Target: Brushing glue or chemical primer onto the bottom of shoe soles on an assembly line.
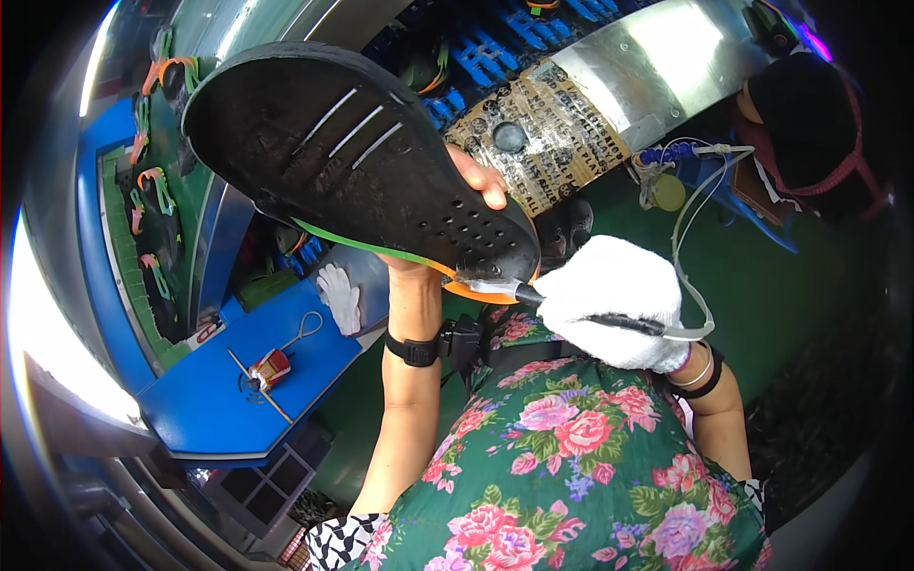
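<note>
A large black shoe sole (314, 143) with slots and small holes is raised in front of me, tilted toward the upper left. A green and orange edge runs along its lower side. My left hand (478, 178), bare, is closed around it from behind; fingertips show at the upper edge and the rest is mostly hidden. My right hand (614, 303), in a white knit glove, grips a black-handled brush (529, 294) joined to a pale hose (678, 249). The brush's whitish tip is at the orange edge by the narrower, holed end.
A blue table (205, 404) at left bears a white glove (340, 297) and a small red can (270, 367) with wire around it. Farther left, a green belt (116, 224) carries orange-green shoe parts. A cardboard-covered metal ledge (571, 143) lies ahead. Another person (804, 114) is at upper right.
</note>
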A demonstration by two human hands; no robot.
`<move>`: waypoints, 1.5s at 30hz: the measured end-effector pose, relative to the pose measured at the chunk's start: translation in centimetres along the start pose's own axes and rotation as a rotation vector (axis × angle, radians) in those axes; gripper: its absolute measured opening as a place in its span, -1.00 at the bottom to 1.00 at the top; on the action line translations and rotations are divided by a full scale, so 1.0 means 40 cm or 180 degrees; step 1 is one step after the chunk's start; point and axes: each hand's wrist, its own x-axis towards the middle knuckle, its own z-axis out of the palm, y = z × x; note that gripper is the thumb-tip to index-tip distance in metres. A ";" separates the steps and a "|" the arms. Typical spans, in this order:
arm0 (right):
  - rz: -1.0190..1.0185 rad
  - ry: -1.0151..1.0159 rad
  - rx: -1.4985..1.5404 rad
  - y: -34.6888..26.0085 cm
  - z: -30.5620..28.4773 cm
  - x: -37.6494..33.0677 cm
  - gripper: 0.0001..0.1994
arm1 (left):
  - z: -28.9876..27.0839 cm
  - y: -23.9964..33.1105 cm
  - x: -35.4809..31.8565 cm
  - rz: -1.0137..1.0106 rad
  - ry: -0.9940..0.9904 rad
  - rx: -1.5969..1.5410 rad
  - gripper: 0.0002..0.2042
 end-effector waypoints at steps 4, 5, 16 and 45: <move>0.0091 0.0039 -0.0141 -0.004 -0.006 -0.008 -0.85 | -0.018 -0.007 -0.008 -0.0091 0.0151 -0.0237 -0.20; 0.0091 0.0044 -0.0144 -0.005 -0.006 -0.007 -0.85 | -0.017 -0.008 -0.009 -0.0093 0.0146 -0.0239 -0.20; -0.0453 -0.0244 -0.0288 -0.015 -0.021 -0.025 -0.73 | -0.009 -0.020 0.003 -0.0105 0.0220 -0.0372 -0.16; 0.0040 0.0075 -0.0325 -0.036 -0.035 -0.009 -0.79 | 0.008 -0.041 0.019 0.0009 0.0020 -0.0240 -0.25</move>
